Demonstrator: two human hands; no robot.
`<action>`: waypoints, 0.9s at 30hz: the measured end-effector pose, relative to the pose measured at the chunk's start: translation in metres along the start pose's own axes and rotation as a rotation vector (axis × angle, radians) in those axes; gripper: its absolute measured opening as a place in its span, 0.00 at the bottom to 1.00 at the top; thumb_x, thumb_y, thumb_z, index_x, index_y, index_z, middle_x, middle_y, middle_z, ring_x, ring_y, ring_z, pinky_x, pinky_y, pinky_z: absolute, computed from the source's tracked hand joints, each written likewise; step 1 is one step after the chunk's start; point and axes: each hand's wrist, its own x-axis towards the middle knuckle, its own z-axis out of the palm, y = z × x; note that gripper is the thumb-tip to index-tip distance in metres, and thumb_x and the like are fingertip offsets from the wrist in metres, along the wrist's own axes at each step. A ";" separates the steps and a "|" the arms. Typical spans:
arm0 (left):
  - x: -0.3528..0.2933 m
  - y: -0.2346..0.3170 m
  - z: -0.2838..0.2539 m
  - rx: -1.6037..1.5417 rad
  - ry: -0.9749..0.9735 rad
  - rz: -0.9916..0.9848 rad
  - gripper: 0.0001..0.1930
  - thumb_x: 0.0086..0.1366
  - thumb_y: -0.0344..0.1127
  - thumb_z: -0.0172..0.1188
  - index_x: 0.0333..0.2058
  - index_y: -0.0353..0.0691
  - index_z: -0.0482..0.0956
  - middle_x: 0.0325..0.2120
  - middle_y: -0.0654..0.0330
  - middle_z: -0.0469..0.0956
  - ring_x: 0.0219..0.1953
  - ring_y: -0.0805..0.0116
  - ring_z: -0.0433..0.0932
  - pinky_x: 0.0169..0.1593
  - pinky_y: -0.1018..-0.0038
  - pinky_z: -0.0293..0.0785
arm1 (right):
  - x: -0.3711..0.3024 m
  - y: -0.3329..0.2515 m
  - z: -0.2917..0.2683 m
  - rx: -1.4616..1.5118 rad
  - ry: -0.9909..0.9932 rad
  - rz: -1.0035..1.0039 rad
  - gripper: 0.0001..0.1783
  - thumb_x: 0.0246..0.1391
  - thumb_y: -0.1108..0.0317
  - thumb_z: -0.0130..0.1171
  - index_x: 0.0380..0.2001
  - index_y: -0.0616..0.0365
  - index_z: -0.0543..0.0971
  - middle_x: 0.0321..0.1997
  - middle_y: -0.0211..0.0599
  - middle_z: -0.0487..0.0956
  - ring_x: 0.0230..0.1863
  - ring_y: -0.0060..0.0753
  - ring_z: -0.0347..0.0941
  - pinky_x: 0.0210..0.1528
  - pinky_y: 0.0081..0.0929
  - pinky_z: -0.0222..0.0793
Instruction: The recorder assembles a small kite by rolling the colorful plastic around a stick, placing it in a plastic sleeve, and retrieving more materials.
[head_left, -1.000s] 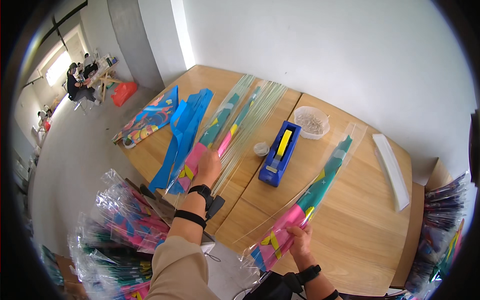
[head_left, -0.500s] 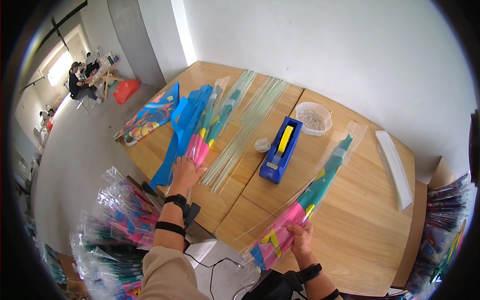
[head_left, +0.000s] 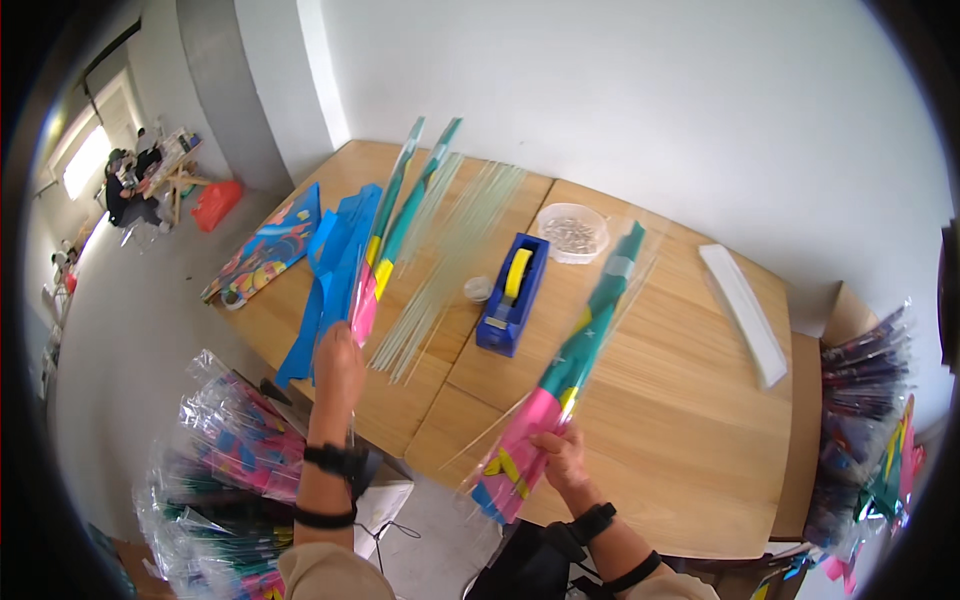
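My left hand [head_left: 341, 352] is closed on the near pink end of two long, narrow, folded colourful bundles in clear plastic sleeves, perhaps kites. Their teal far ends [head_left: 418, 205] are raised over the table's left part. In my right hand [head_left: 562, 455] is a similar sleeved bundle [head_left: 572, 358], teal at the far end, pink and blue at the near end. It slants over the front of the table, the thumb on its pink part and the other fingers partly hidden. Beside the left bundles lie blue strips [head_left: 335, 262] and a printed colourful folded piece [head_left: 265, 245].
Thin pale rods [head_left: 440, 270] lie mid-table, near a blue tape dispenser [head_left: 512, 300], a small white cup [head_left: 477, 289] and a clear bowl of small pieces [head_left: 573, 232]. A long white tray [head_left: 743, 315] is at right. Sleeved bundles [head_left: 225, 500] are piled at lower left.
My left hand has closed on the two sleeved bundles and lifted their far ends. My right hand still holds its bundle, now tilted more upright. The whole view has shifted slightly.
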 end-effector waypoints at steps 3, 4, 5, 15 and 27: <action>-0.042 0.070 -0.032 -0.270 -0.031 0.055 0.09 0.58 0.23 0.47 0.37 0.30 0.70 0.29 0.42 0.72 0.34 0.40 0.72 0.37 0.55 0.69 | -0.013 -0.006 0.018 0.009 -0.052 -0.038 0.17 0.41 0.83 0.53 0.39 0.63 0.75 0.34 0.34 0.78 0.34 0.27 0.75 0.37 0.24 0.72; -0.059 0.092 -0.040 -0.354 -0.046 0.058 0.10 0.58 0.23 0.47 0.39 0.30 0.70 0.29 0.42 0.72 0.34 0.40 0.72 0.38 0.56 0.69 | -0.021 -0.008 0.026 0.012 -0.074 -0.054 0.16 0.41 0.83 0.53 0.38 0.63 0.75 0.34 0.33 0.78 0.34 0.26 0.75 0.38 0.24 0.72; -0.080 0.106 -0.042 -0.327 -0.087 0.049 0.10 0.58 0.23 0.47 0.40 0.30 0.70 0.30 0.42 0.73 0.34 0.40 0.72 0.38 0.56 0.70 | -0.030 -0.010 0.037 0.020 -0.106 -0.063 0.16 0.42 0.83 0.53 0.38 0.63 0.75 0.34 0.33 0.78 0.35 0.26 0.75 0.38 0.24 0.72; -0.212 0.178 -0.080 -0.265 -0.285 0.299 0.24 0.59 0.34 0.55 0.51 0.23 0.67 0.51 0.36 0.67 0.53 0.41 0.68 0.56 0.57 0.65 | -0.114 -0.019 0.068 0.073 -0.221 0.133 0.15 0.50 0.73 0.59 0.42 0.67 0.77 0.38 0.44 0.80 0.41 0.36 0.78 0.47 0.32 0.74; -0.191 0.166 -0.170 0.430 0.316 0.518 0.24 0.63 0.37 0.50 0.59 0.52 0.66 0.60 0.64 0.64 0.66 0.65 0.53 0.67 0.53 0.42 | -0.139 -0.108 0.093 -0.776 -0.886 -0.137 0.15 0.49 0.75 0.56 0.43 0.64 0.76 0.35 0.38 0.81 0.33 0.28 0.76 0.38 0.25 0.71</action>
